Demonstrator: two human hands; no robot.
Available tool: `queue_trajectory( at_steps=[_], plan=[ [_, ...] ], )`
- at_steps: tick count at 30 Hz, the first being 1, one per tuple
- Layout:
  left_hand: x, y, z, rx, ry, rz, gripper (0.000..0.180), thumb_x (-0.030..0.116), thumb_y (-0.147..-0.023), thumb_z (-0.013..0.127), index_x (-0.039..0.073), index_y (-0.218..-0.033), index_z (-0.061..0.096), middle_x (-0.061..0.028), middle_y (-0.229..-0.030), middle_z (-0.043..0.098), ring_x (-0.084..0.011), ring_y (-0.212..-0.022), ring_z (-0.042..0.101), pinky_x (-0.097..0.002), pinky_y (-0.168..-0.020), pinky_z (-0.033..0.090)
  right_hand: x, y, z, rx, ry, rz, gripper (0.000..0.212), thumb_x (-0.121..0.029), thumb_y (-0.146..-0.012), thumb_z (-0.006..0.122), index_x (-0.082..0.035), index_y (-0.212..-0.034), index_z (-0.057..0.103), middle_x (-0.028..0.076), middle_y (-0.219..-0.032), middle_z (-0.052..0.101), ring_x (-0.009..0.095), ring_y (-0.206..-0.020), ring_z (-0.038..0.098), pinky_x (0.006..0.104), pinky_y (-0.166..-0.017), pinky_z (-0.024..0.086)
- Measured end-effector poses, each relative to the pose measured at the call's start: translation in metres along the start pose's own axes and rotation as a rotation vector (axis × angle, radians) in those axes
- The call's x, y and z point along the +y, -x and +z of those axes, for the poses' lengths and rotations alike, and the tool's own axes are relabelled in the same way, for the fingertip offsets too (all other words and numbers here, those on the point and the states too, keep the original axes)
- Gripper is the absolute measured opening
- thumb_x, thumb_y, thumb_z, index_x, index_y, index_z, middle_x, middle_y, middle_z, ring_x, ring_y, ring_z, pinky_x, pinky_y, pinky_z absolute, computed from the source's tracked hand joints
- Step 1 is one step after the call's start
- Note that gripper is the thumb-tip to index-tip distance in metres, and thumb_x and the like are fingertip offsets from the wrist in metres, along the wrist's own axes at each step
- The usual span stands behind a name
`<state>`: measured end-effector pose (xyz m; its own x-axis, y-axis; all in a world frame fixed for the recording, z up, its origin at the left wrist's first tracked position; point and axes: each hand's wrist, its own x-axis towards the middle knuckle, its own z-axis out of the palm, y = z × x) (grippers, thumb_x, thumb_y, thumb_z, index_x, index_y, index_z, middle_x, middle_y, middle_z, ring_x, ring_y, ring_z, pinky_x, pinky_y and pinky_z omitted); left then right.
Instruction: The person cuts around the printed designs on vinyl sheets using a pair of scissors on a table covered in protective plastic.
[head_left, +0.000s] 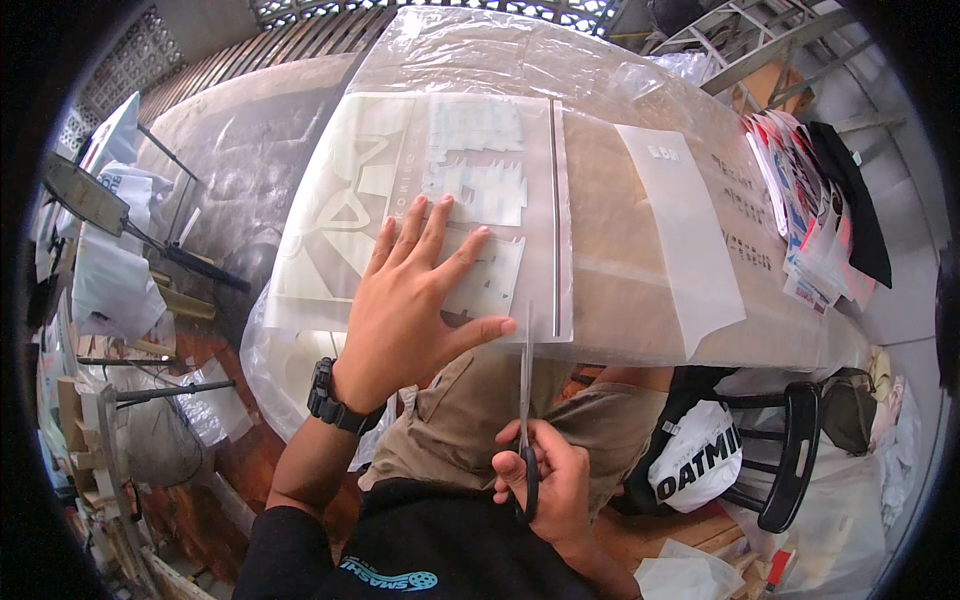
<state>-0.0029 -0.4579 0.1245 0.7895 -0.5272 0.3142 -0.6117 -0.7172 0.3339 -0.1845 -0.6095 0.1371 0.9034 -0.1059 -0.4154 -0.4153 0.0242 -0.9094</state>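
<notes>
In the head view, we see one sheet of printed film (410, 150) lying flat, partly beneath our left hand (412, 280) and reaching well beyond its fingertips. This left hand is spread, palm down, its fingers fanned over the print and its thumb pointing toward the scissors (526, 410). Our right hand (555, 475) is nearer our body, closed around the dark handles, with the blades pointing away from us. The blades cross the film's near edge just beside our left thumb; we cannot tell whether they have bitten into it.

Judging by this, any cutting is at its very start: ahead of the tips we find no clear slit, and the printed groups all sit together on one backing. Separating any of them is work not yet done. A pale loose piece (690, 240), to the right of our left hand, is already apart from the film.

The film itself looks thin, milky and see-through, with smooth edges. Large cream shapes lie left of our fingers, bluish-white blocks of lettering beyond and right of them, and a narrow dark stripe runs along the right side. Underneath is a brown table (625, 310) with clear plastic over it.
</notes>
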Motion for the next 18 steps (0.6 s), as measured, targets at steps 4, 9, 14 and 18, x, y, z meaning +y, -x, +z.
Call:
queue_trajectory(
  at_steps=[4, 9, 14, 18],
  plan=[
    [0.0, 0.001, 0.0, 0.01, -0.009, 0.002, 0.089, 0.073, -0.077, 0.067, 0.01, -0.14, 0.059, -0.0291, -0.152, 0.041, -0.0447, -0.146, 0.033, -0.0532, -0.12, 0.022, 0.001, 0.001, 0.001, 0.013, 0.009, -0.007, 0.046, -0.038, -0.089, 0.078, 0.001, -0.104, 0.06, 0.001, -0.062, 0.061, 0.005, -0.056, 0.06, 0.0224, -0.051, 0.046],
    [0.001, 0.001, 0.0, -0.016, -0.008, -0.023, 0.09, 0.07, -0.073, 0.073, 0.012, -0.141, 0.058, -0.0256, -0.156, 0.037, -0.0427, -0.148, 0.03, -0.0524, -0.121, 0.021, -0.006, 0.003, 0.004, 0.024, -0.021, 0.048, 0.042, -0.032, -0.088, 0.079, 0.001, -0.103, 0.06, 0.001, -0.062, 0.061, 0.004, -0.056, 0.06, 0.0222, -0.05, 0.045],
    [0.002, 0.0, 0.002, -0.017, 0.007, -0.035, 0.092, 0.069, -0.071, 0.075, 0.013, -0.142, 0.058, -0.0249, -0.156, 0.037, -0.0419, -0.148, 0.03, -0.0521, -0.121, 0.02, -0.001, 0.004, 0.004, 0.065, 0.035, 0.019, 0.053, -0.025, -0.088, 0.08, -0.001, -0.127, 0.054, 0.001, -0.062, 0.062, 0.004, -0.056, 0.059, 0.0227, -0.05, 0.045],
    [0.002, 0.0, 0.0, -0.011, 0.01, -0.048, 0.093, 0.069, -0.07, 0.076, 0.013, -0.142, 0.058, -0.0245, -0.156, 0.038, -0.0406, -0.148, 0.031, -0.0518, -0.122, 0.019, -0.013, 0.004, 0.005, 0.087, 0.114, -0.069, 0.075, -0.026, -0.091, 0.077, -0.007, -0.152, 0.038, 0.002, -0.064, 0.062, 0.005, -0.056, 0.059, 0.0227, -0.05, 0.05]
  ],
)
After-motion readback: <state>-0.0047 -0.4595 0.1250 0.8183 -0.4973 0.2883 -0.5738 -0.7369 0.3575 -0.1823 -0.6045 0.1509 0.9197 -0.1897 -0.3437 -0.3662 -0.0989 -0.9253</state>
